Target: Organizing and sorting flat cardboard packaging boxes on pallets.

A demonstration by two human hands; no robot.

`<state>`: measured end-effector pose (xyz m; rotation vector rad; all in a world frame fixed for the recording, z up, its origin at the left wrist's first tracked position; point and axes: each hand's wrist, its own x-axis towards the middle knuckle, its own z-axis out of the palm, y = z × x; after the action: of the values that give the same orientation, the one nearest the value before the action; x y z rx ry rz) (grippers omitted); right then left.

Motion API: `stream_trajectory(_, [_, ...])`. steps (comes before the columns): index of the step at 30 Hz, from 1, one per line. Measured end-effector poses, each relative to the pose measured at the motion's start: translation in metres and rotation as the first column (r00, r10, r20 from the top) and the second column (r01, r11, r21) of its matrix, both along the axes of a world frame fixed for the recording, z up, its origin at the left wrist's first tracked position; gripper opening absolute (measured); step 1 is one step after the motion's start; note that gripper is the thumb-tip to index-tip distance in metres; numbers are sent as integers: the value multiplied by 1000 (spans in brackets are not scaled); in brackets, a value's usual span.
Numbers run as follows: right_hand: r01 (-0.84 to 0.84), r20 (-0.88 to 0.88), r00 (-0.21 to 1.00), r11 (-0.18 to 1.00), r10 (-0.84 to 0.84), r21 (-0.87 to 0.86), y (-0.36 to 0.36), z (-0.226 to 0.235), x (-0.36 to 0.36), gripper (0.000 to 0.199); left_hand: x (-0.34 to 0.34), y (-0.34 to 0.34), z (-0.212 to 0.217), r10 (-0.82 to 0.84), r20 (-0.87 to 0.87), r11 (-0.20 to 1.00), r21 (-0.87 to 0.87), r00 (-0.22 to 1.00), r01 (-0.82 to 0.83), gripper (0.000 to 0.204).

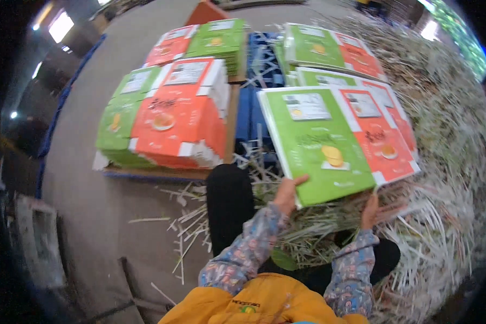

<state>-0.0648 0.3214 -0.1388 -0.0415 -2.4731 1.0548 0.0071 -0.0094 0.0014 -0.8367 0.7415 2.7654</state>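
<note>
A thin stack of printed cardboard sheets (313,148), green on the left and orange on the right with white edges, is held tilted before me. My left hand (287,195) grips its lower left corner, thumb on the front and the other fingers hidden. My right hand (369,211) is closed at the bottom edge, near the line where green meets orange; its fingertips are partly hidden. Just behind the held sheets lies a larger pile of like sheets (324,77). Farther back is another green and orange pile (312,45).
Left of my knee, stacks of orange (186,116) and green (119,125) card pieces stand on a board over a blue pallet (245,113). More stacks (213,40) rise behind them. Shredded paper strips (437,124) heap up along the right and spread around my legs on the grey floor (86,189).
</note>
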Motion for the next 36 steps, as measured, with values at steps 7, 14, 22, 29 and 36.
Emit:
stream_trajectory(7, [83,56,994,984,-93,159,-23,3,35,33,0,21,-43,24,-126,998,-54,992,-31,35])
stream_trajectory(14, [288,262,834,23,485,-957,-137,96,83,37,-2,14,-41,7,-98,997,-77,995,-15,36])
stream_trajectory(22, [258,228,933,-76,279,-963,-160,88,60,37,41,28,-19,-394,38,909,-134,918,396,33])
stream_trajectory(29, [275,284,934,70,215,-959,-166,75,69,29,53,28,-45,-457,59,889,-9,888,458,27])
stream_trajectory(36, [250,265,956,118,129,-961,-155,66,59,35,64,7,-43,-528,49,836,-142,848,530,24])
